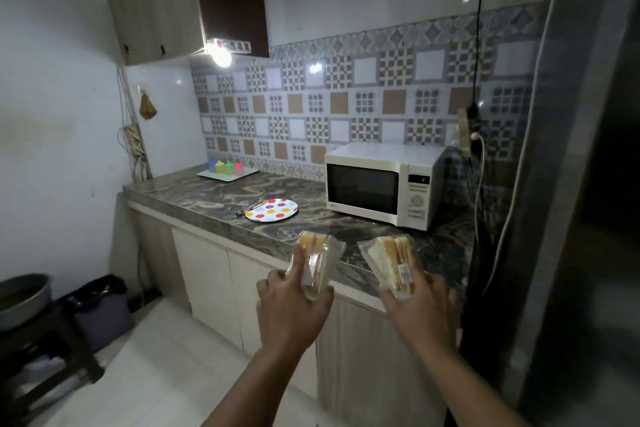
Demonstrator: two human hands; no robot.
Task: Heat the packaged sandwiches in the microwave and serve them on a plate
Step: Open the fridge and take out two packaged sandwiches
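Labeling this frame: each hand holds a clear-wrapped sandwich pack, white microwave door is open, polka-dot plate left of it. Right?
Not quite: the head view shows the white microwave door closed. The rest holds: left hand and right hand hold packs.

Glossy clear plastic sandwich wrappers [320,262], polished veined stone counter [214,196], glossy patterned tiles [346,104], smooth white microwave [382,184].

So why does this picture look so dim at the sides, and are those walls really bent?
Head view: one bare bulb under the cabinet lights the scene, blown out white, with glare spots on the tiles; the edges fall dark. The wide lens bows the fridge edge on the right. Both hands and their packaged sandwiches look slightly soft.
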